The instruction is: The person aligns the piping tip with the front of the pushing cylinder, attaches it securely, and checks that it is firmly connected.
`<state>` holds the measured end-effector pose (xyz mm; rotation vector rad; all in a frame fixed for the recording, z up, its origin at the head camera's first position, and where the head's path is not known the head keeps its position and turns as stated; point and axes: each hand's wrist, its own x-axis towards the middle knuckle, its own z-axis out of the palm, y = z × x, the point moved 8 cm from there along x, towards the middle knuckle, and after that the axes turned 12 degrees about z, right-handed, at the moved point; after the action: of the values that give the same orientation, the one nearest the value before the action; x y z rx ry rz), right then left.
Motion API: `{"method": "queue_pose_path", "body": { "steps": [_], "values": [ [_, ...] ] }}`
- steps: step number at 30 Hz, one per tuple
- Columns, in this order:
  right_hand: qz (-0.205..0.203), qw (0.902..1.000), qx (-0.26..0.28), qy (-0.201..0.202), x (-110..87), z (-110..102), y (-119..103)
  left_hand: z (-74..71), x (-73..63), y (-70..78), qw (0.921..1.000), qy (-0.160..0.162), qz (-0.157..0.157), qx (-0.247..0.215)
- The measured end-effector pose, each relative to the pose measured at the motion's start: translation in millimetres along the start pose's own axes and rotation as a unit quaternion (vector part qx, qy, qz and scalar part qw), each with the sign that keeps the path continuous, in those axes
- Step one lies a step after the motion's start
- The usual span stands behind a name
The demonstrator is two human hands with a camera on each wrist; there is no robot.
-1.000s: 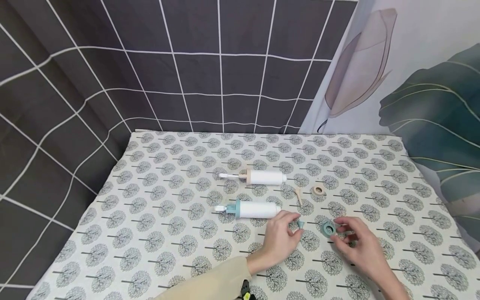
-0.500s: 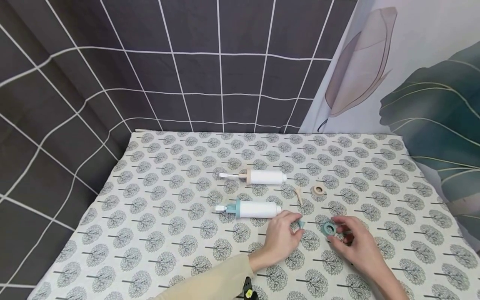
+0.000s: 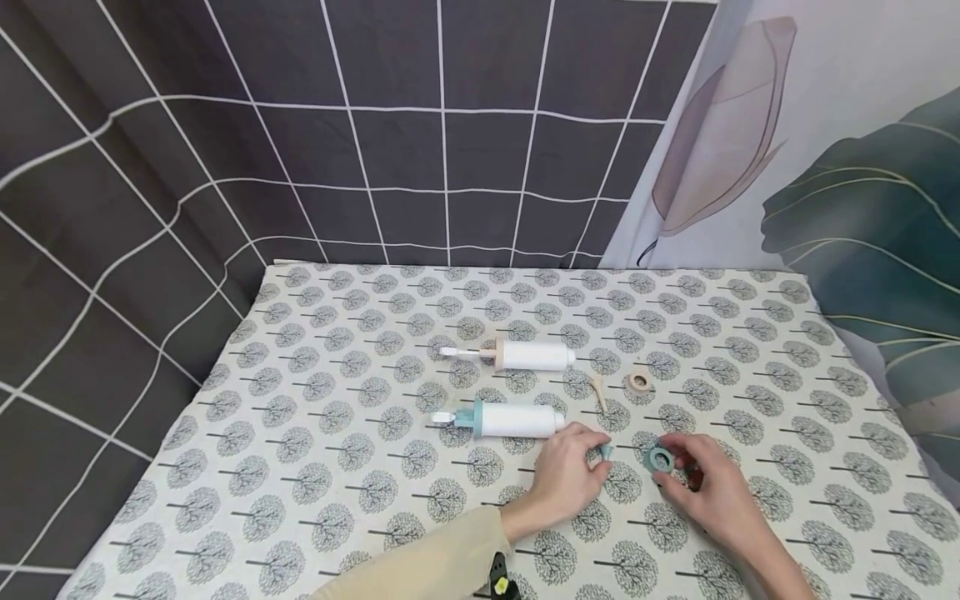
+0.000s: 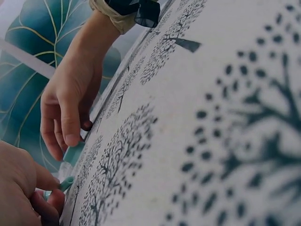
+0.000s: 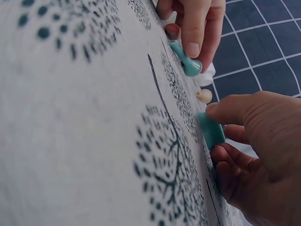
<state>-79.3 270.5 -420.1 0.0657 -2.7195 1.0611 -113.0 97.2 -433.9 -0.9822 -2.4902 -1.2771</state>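
Note:
My left hand (image 3: 564, 473) pinches a small teal piece (image 5: 188, 60) with a thin stem and a flared, cone-like end, just above the patterned cloth. In the left wrist view only the tip of its stem shows past the fingers. To its right, my right hand (image 3: 712, 483) holds a teal ring (image 3: 660, 459) by its edge between thumb and fingers, down at the cloth. The ring's hole faces up in the head view. A white cylinder with a teal collar (image 3: 517, 420) lies right behind the left hand's fingertips.
Farther back lies a second white cylinder with a beige collar (image 3: 536, 356). A beige stemmed piece (image 3: 597, 393) and a beige ring (image 3: 639, 382) rest to its right. A dark gridded curtain (image 3: 390, 150) hangs beyond the table's back edge.
The left fingers have turned the teal piece slightly, and its flared end points differently. The right hand has shifted a little left around the teal ring. The other pieces stay put.

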Motion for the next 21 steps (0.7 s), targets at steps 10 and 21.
{"method": "queue_pose_path", "body": {
  "steps": [10, 21],
  "values": [
    [-0.013, 0.9998, -0.017, 0.003, 0.8, 1.5, -1.2, -1.2, 0.8, 0.2, 0.9997, -0.004, -0.019, -0.016],
    [0.005, 0.9997, -0.021, -0.006, 1.1, -1.1, 0.3, -5.1, 1.4, 0.7, 0.9991, 0.016, -0.016, -0.034]
  ]
}}
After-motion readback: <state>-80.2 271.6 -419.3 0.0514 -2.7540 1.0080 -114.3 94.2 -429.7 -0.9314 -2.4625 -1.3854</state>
